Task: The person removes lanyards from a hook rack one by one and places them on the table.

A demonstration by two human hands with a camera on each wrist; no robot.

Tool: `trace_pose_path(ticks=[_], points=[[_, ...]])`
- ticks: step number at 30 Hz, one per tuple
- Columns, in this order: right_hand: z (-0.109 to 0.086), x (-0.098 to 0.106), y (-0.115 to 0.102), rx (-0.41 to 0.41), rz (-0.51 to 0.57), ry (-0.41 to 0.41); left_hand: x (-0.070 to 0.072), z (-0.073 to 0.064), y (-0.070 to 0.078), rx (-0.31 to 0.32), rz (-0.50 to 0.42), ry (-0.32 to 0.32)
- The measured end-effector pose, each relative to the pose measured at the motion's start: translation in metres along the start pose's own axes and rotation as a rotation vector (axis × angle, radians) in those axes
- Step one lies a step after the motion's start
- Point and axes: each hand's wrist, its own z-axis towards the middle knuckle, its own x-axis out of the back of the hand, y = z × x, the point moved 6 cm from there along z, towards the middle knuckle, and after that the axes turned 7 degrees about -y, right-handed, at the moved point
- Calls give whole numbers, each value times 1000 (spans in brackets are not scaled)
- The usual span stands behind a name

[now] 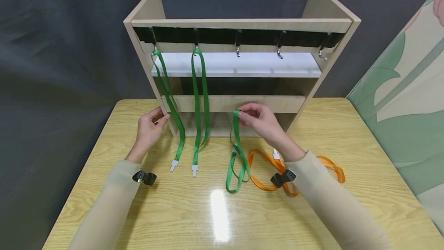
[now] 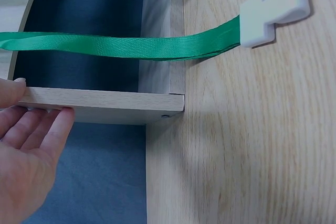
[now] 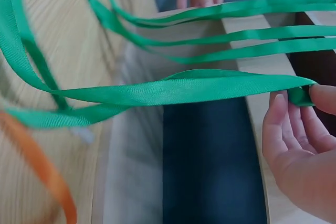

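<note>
Between the thumb and fingers of my right hand (image 1: 260, 120), the looped end of a green lanyard (image 1: 236, 130) is pinched in front of the rack. The rest of that lanyard dangles in a loose loop toward the table. My left hand (image 1: 149, 128) grips the lower left side panel (image 2: 105, 98) of the wooden rack, thumb on one face and fingers on the other. Two more green lanyards hang from the two leftmost hooks, one at the far left (image 1: 181, 142) and a second one (image 1: 197, 119) beside it. White plastic clips (image 2: 257, 22) end their straps.
Along a black strip on the rack's upper rail are several metal hooks (image 1: 238, 51); the three on the right bear nothing. An orange lanyard (image 1: 256, 181) lies on the wooden table (image 1: 166, 219), partly under my right forearm. A white shelf (image 1: 243, 65) spans the rack behind the hooks.
</note>
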Motion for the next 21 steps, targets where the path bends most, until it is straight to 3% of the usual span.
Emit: trace_pose_path(ticks=[3,8,14,21], points=[[-4,0,4,1,-111,6,-1,3,-15,-8,-15,0],[-11,-5,11,29,-183,-30,-3,9,-39,-5,-16,9],[-25,-8,19,50,-274,-79,-3,9,-42,-13,-7,16],[-39,-16,36,52,-268,-173,-3,8,-41,-22,-6,17]])
